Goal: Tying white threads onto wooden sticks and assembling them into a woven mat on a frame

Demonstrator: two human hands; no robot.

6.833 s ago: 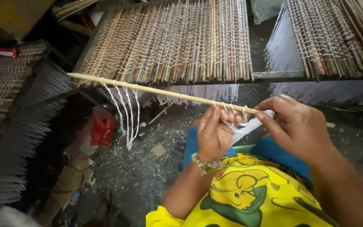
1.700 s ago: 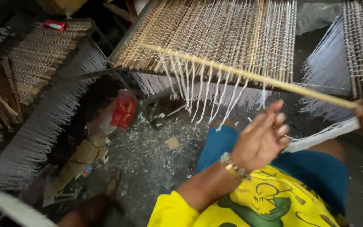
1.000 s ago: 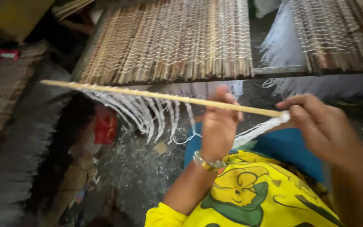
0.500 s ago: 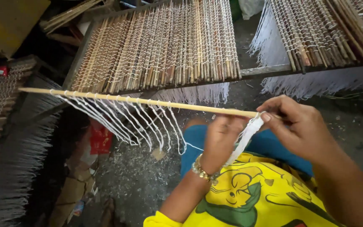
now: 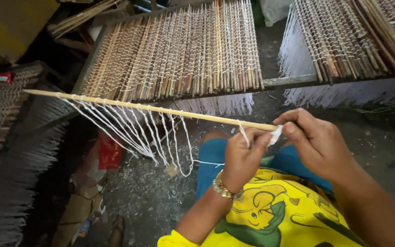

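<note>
A long pale bamboo stick (image 5: 129,104) runs from the left to my hands, with several white strings (image 5: 133,132) looped over it and hanging down. My right hand (image 5: 314,144) pinches the stick's near end together with a bundle of white string (image 5: 276,135). My left hand (image 5: 243,155), with a beaded bracelet at the wrist, grips a single white string right beside the stick, just left of the right hand. That strand trails off to the left. My yellow printed shirt and blue shorts fill the bottom of the view.
Racks of stacked sticks wound with white string stand ahead: one in the middle (image 5: 179,55), one at the right (image 5: 357,41), one at the left (image 5: 1,110). White fringes hang below them. Red packaging (image 5: 110,153), cardboard and wood shavings litter the grey floor.
Over the last seconds more strings have been hung along the stick. My left hand came back to the stick's near end and now pinches a new strand beside the right hand.
</note>
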